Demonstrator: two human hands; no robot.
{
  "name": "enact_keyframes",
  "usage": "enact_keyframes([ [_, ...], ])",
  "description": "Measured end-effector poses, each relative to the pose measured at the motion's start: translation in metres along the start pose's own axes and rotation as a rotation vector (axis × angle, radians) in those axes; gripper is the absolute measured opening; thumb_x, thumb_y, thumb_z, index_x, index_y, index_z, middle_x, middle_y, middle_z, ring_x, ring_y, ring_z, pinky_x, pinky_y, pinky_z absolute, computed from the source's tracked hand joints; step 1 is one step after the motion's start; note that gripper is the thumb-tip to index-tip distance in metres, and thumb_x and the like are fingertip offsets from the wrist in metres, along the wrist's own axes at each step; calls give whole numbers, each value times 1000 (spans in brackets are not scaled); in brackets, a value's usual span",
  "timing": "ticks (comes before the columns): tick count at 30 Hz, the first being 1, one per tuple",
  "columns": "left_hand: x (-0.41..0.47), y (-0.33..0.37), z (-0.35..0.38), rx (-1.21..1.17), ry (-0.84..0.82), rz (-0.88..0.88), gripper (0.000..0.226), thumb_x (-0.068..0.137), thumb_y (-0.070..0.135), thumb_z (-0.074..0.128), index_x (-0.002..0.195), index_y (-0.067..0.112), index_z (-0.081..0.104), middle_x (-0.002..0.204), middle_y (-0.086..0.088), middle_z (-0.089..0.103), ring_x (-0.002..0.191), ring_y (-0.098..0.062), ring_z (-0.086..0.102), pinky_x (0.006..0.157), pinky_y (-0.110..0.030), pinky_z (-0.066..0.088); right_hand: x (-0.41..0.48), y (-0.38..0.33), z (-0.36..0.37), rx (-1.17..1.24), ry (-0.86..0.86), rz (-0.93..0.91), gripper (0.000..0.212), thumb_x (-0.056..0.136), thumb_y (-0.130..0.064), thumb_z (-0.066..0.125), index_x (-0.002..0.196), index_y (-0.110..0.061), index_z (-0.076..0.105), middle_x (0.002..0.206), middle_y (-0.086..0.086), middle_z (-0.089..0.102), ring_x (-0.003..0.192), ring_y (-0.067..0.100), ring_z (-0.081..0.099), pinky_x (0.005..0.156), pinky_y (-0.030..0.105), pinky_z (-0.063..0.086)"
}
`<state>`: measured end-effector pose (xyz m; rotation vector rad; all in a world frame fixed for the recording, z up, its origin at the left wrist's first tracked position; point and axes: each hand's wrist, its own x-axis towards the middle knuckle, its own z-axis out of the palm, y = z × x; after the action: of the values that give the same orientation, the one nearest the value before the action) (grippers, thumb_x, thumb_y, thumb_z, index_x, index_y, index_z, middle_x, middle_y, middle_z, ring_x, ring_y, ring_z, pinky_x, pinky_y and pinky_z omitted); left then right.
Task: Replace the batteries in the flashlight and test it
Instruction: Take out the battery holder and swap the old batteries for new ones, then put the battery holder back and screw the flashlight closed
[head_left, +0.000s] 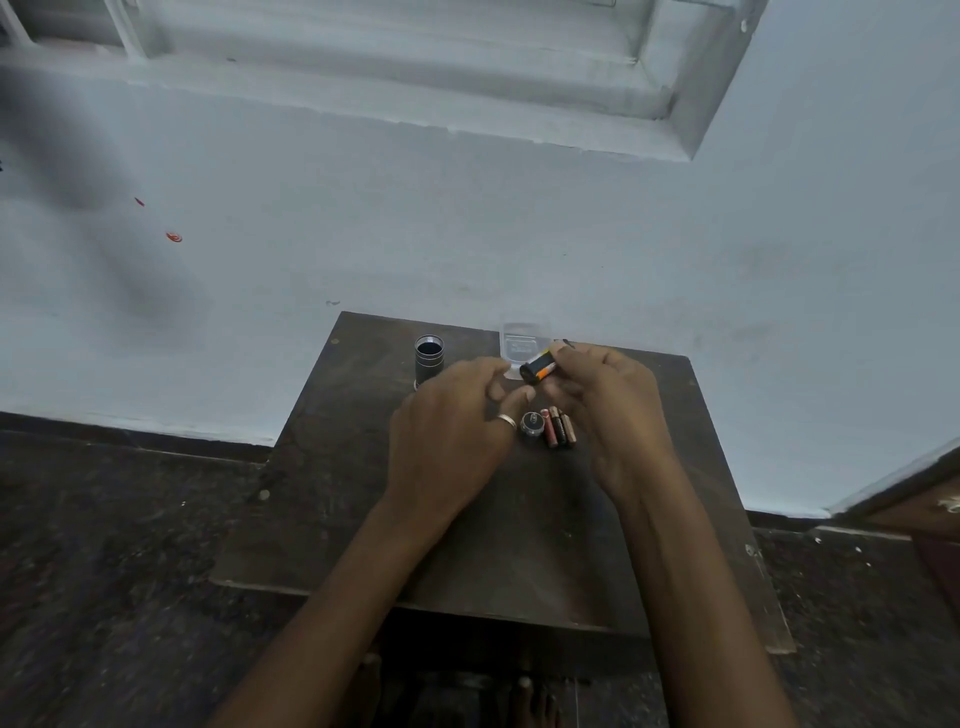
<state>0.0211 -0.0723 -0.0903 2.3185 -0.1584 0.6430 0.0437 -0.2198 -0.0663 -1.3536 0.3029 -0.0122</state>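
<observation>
The black flashlight body (428, 360) stands upright with its open end up at the far left of the small dark table (519, 545). My right hand (608, 400) holds a black battery holder with orange batteries (538, 369) by its fingertips, above the table's far part. My left hand (457, 421), wearing a silver ring, hovers just left of the holder with fingers spread and holds nothing. Below the holder lie the flashlight's round end cap (532, 424) and several loose batteries (559, 427), side by side on the table.
A clear plastic box (524, 340) sits at the table's far edge, behind the battery holder. The table stands against a pale blue wall on a dark speckled floor. A wooden door edge (919, 499) shows at the right.
</observation>
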Motion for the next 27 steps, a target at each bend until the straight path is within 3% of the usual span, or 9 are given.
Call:
enact_keyframes([
  [3,1,1,-6,106,193,81,33,84,43,71,113,27,62,87,10,59,70,-13,57,54,-30,47,1,-1,-1,158,0,53,13,93,-10,67,83,-3,72,76,7,75,73,13,70,70,19,59],
  [6,6,-2,-8,106,277,-6,52,82,37,74,125,17,53,111,-3,55,99,-22,55,70,-35,49,1,-3,0,295,6,122,12,92,-9,69,82,-4,73,80,8,76,75,13,74,70,19,60],
  [10,9,-10,-9,42,167,-227,77,76,31,80,137,7,41,133,-13,47,123,-29,43,99,-44,43,1,-5,0,411,-24,187,29,90,-7,71,62,-9,78,81,11,77,76,15,76,72,21,61],
  [12,10,-15,-6,63,69,-311,78,78,30,79,140,6,39,138,-13,49,128,-31,43,103,-42,39,2,-5,2,466,-15,211,22,90,-6,70,69,-5,76,81,12,76,76,16,76,69,21,61],
  [14,10,-20,-4,36,-8,-380,65,80,28,77,134,10,46,131,-9,56,123,-32,49,96,-42,42,2,-5,3,519,1,230,11,91,-6,69,81,-2,71,83,13,75,77,18,75,65,21,60],
  [17,12,-26,-3,-42,-90,-503,29,86,26,71,107,15,55,103,-4,66,99,-30,61,76,-34,42,3,-4,3,560,6,251,8,93,-6,67,87,-1,68,83,14,76,78,18,75,61,20,59],
  [19,13,-29,-4,-16,-107,-508,16,88,24,67,96,16,55,92,-1,65,91,-29,62,70,-33,39,3,-4,3,570,-1,259,8,94,-6,66,89,0,68,82,14,76,78,18,75,60,20,58],
  [24,11,-27,-5,23,-46,-332,23,89,21,67,111,23,63,93,4,61,86,-23,60,71,-30,38,5,-3,2,602,-6,281,8,95,-5,65,93,2,67,87,16,76,88,21,73,61,21,60],
  [27,11,-25,-6,21,-21,-212,30,88,20,68,117,30,64,100,1,60,87,-22,59,72,-30,42,5,-2,3,566,3,249,10,94,-5,65,86,0,68,82,13,76,78,17,75,63,22,61],
])
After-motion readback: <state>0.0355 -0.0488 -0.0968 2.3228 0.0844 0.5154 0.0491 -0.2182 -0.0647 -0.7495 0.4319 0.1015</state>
